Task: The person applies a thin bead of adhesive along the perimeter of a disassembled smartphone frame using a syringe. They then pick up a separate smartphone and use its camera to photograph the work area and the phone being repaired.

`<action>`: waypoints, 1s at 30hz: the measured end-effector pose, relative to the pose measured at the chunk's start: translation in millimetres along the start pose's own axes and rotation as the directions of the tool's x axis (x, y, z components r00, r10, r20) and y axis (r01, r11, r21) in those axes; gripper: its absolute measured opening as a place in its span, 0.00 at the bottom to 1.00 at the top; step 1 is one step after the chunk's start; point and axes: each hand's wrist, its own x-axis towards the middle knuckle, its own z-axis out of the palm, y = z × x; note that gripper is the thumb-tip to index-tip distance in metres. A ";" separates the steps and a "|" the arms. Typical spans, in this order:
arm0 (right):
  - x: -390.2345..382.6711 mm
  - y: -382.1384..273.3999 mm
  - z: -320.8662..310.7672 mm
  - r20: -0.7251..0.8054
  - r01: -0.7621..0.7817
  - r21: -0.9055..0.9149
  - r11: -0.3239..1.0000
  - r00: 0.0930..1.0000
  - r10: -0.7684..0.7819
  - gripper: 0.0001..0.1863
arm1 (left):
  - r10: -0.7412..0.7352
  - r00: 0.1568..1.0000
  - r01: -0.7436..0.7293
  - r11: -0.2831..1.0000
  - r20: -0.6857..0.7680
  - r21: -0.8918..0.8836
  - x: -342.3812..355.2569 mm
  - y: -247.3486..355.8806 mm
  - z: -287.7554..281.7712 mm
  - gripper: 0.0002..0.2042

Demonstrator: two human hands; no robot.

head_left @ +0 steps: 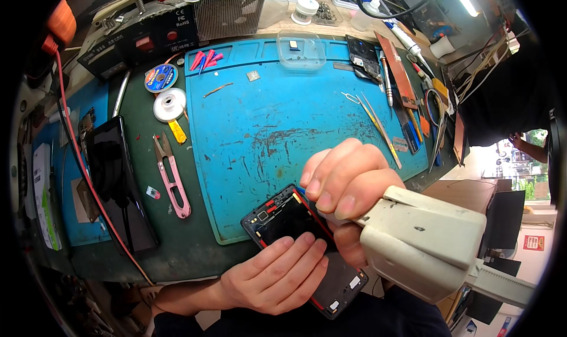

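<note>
A black phone frame (341, 288) with red strips along its inner edges lies slanted over the near edge of the blue mat. My left hand (277, 275) holds it from the left, fingers laid across its middle and the thumb hidden. Above the frame's upper right side, my right hand (351, 180) is closed round the narrow front end of a bulky off-white tool (422, 236) with a toothed strip behind its body. A bit of blue shows beside the right fingers at the frame's edge; whether the tip touches the frame is hard to make out.
Pink-handled snips (172, 183), a dark phone (121, 183) and wire spools (169, 104) lie left of the blue mat (266, 110). Tweezers (381, 130) rest at its right, near pens and tools. A clear box (301, 54) stands at the back. A red cable (88, 160) crosses the left side.
</note>
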 end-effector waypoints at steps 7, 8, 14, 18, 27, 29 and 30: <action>-3.6 2.7 -0.8 -0.011 0.010 0.037 0.999 1.000 -0.010 0.10 | 0.022 1.000 -0.022 0.999 -0.002 0.047 -1.2 0.4 3.6 0.11; -3.9 2.9 -0.7 -0.013 0.014 0.039 0.999 1.000 -0.013 0.10 | 0.025 1.000 -0.025 0.998 -0.002 0.051 -1.3 0.4 3.9 0.11; -4.8 3.0 -1.1 -0.019 0.025 0.043 0.999 1.000 -0.024 0.10 | 0.038 0.999 -0.038 0.997 0.011 0.064 -1.5 0.9 4.2 0.11; -6.3 2.6 -1.7 -0.022 0.023 0.054 0.998 1.000 -0.022 0.10 | 0.048 0.999 -0.048 0.995 0.011 0.085 -1.5 1.8 5.7 0.11; -9.5 2.8 -3.4 -0.028 0.042 0.052 0.998 0.999 -0.041 0.09 | 0.083 0.996 -0.087 0.988 0.035 0.129 -1.9 2.0 7.1 0.12; -9.7 1.9 -2.9 -0.030 0.037 0.061 0.997 0.999 -0.035 0.09 | 0.090 0.995 -0.095 0.986 0.043 0.136 -2.9 2.0 7.8 0.12; -10.2 2.0 -2.9 -0.031 0.034 0.065 0.997 0.999 -0.032 0.09 | 0.093 0.995 -0.098 0.985 0.047 0.141 -3.5 1.9 8.1 0.12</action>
